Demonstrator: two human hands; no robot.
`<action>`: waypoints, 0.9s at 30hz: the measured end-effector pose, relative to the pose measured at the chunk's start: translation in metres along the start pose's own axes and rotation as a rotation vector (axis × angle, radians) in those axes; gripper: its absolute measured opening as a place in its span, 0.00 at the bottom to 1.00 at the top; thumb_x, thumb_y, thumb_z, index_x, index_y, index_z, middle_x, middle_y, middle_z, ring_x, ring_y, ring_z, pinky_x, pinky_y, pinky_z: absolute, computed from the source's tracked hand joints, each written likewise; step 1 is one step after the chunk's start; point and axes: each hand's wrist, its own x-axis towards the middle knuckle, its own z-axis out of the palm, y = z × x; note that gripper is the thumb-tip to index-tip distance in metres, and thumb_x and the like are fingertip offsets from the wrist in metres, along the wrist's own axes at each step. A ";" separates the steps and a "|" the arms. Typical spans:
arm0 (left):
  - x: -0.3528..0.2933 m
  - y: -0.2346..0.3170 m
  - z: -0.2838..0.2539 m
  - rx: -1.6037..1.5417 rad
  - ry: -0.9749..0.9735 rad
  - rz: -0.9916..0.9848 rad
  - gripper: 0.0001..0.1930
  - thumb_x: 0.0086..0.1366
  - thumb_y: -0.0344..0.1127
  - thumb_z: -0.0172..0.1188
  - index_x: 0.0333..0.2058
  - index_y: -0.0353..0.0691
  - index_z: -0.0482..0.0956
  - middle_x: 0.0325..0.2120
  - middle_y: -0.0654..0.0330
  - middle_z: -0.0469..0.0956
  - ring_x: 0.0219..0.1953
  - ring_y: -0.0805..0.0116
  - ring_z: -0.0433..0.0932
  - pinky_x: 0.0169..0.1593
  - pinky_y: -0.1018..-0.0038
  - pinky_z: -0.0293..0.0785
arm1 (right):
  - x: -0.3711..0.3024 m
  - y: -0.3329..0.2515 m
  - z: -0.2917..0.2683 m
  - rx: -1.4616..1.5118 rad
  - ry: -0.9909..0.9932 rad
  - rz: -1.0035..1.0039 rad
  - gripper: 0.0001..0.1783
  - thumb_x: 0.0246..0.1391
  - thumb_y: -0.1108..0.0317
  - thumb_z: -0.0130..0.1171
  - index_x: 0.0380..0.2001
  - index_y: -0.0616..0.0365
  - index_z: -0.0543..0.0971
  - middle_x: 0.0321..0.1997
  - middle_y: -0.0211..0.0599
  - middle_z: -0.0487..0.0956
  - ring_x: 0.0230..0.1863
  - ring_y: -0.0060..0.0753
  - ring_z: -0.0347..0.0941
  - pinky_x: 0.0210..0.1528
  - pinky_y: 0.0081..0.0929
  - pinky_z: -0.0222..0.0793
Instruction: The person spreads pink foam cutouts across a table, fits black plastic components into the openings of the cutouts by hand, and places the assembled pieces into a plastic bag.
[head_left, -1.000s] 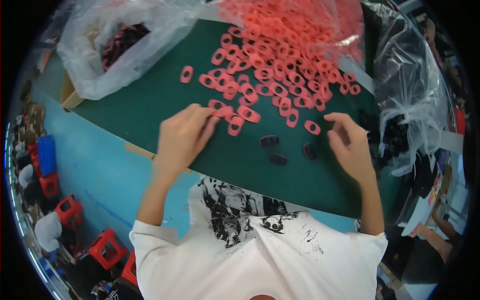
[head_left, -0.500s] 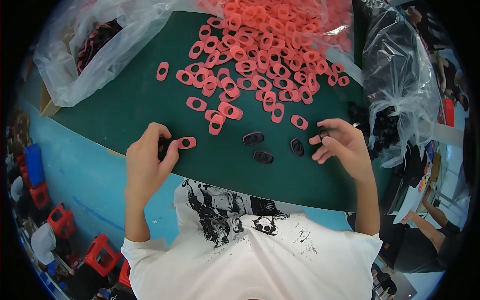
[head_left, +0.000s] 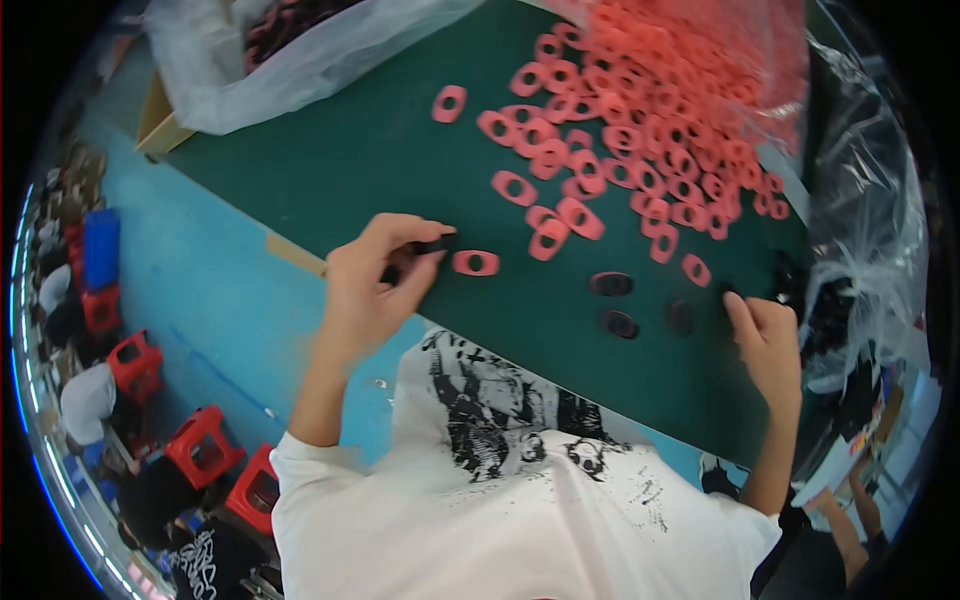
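Note:
My left hand [head_left: 375,275] is closed, pinching a black oval piece [head_left: 440,243] between thumb and fingertips; something dark also shows inside its curled fingers. Just right of those fingertips lies a flat pink ring piece [head_left: 476,263] with an oval hole. Farther right are two dark oval pieces, one [head_left: 611,284] above the other [head_left: 620,324], and a blurred third [head_left: 681,317]. My right hand [head_left: 768,335] is curled at the table's right side, with a small black piece [head_left: 729,291] at its thumb and fingertip, partly hidden and blurred.
A large heap of pink ring pieces [head_left: 670,120] spills from a clear bag over the green table [head_left: 310,160]. At the far left stands a plastic-lined box [head_left: 290,95] holding dark and pink pieces. A tied clear bag [head_left: 855,260] with black pieces stands right. Red stools [head_left: 203,445] stand left.
The view has swung, shifting the scene rightward. My left fingers have left the pink ring piece and now show a black piece at their tips. My right hand has curled more tightly.

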 end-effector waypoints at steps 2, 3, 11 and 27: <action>-0.002 0.003 -0.007 0.161 -0.041 -0.002 0.11 0.56 0.16 0.62 0.37 0.34 0.74 0.31 0.58 0.80 0.25 0.75 0.77 0.28 0.79 0.72 | -0.007 0.003 -0.009 -0.027 0.040 -0.010 0.11 0.56 0.69 0.62 0.25 0.66 0.76 0.23 0.36 0.72 0.22 0.20 0.64 0.22 0.21 0.56; -0.003 0.004 -0.008 0.183 -0.022 -0.011 0.11 0.56 0.16 0.62 0.37 0.34 0.74 0.31 0.58 0.80 0.25 0.75 0.77 0.28 0.79 0.72 | -0.006 -0.006 -0.009 -0.017 0.027 -0.036 0.11 0.56 0.69 0.62 0.25 0.66 0.76 0.23 0.36 0.72 0.22 0.20 0.64 0.22 0.21 0.56; 0.002 0.010 -0.008 0.383 -0.071 0.365 0.13 0.51 0.18 0.67 0.33 0.36 0.74 0.33 0.56 0.76 0.28 0.63 0.76 0.27 0.73 0.73 | -0.001 -0.008 0.000 -0.027 -0.003 -0.449 0.27 0.43 0.87 0.62 0.50 0.63 0.75 0.42 0.36 0.70 0.30 0.24 0.66 0.28 0.20 0.64; 0.003 0.030 0.003 -0.562 -0.137 -0.308 0.10 0.64 0.17 0.53 0.44 0.33 0.74 0.35 0.61 0.75 0.29 0.80 0.73 0.33 0.83 0.72 | 0.000 0.000 0.005 0.014 0.113 -0.430 0.17 0.43 0.81 0.67 0.39 0.65 0.76 0.34 0.35 0.71 0.29 0.27 0.69 0.31 0.21 0.66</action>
